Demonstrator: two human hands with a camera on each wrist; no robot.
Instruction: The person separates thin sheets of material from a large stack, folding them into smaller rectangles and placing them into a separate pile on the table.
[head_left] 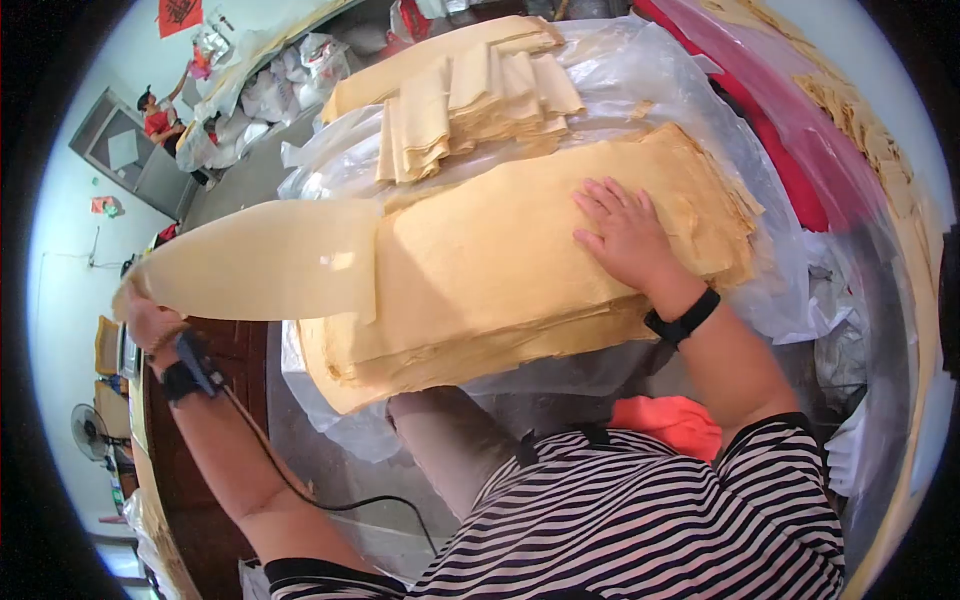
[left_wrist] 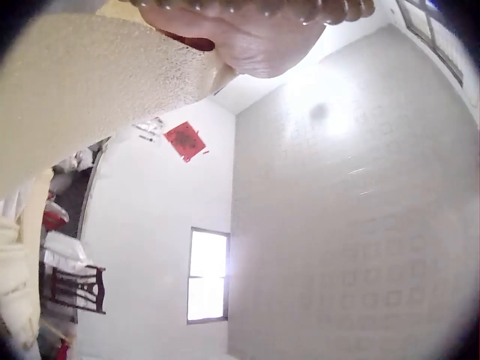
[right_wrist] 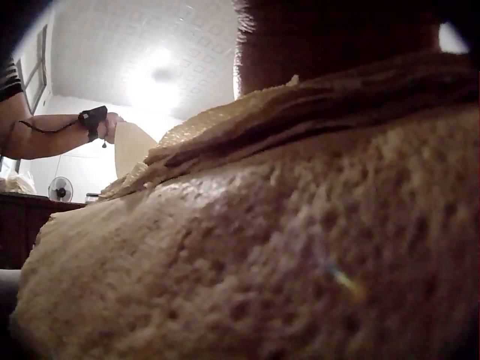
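My left hand grips the outer end of a thin, pale yellow tofu skin sheet, held out to the left in the air. The sheet's other end overlaps a thick stack of tofu skin sheets in the head view. On the right part of that stack lies my right hand, its fingers spread flat. In the left wrist view the raised sheet hangs beside the hand; its fingertips are hidden. The right wrist view shows the stack's layered edge close up.
Behind the stack lie folded tofu skin strips and another long pile. Clear plastic sheeting covers the surface beneath. A cable runs from my left wrist. At far left are a fan and another person.
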